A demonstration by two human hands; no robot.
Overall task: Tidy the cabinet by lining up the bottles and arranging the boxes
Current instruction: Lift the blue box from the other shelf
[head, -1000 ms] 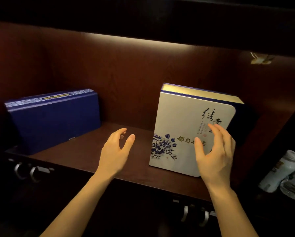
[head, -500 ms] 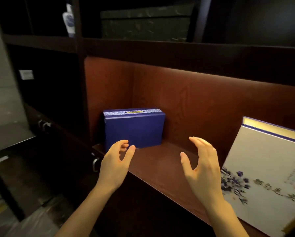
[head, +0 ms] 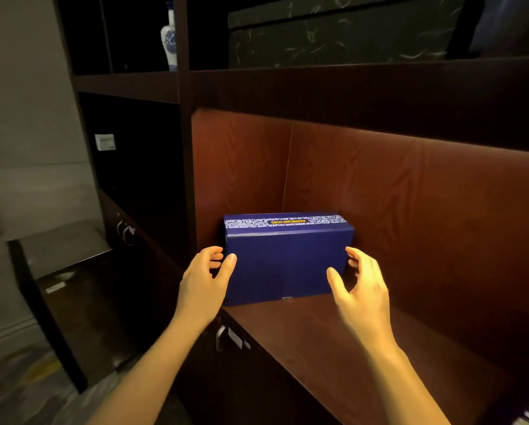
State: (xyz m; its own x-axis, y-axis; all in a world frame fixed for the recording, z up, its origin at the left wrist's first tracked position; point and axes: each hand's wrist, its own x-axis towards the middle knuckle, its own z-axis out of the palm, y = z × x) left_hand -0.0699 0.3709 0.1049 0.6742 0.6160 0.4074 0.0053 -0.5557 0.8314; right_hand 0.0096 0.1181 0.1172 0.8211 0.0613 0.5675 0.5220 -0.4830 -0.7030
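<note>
Left hand point(head: 206, 280), right hand point(head: 362, 291), one box point(head: 284, 262)

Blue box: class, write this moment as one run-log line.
stage: pre-grasp | blue box: upright, shelf corner | left hand: open, left end | right hand: open, right end

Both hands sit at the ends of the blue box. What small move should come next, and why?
Probably close both hands inward onto the ends of the dark blue rectangular cardboard box. The left hand and right hand flank it with fingers spread, no firm grip visible, and it stands in the back-left corner of the reddish wooden shelf.
</note>
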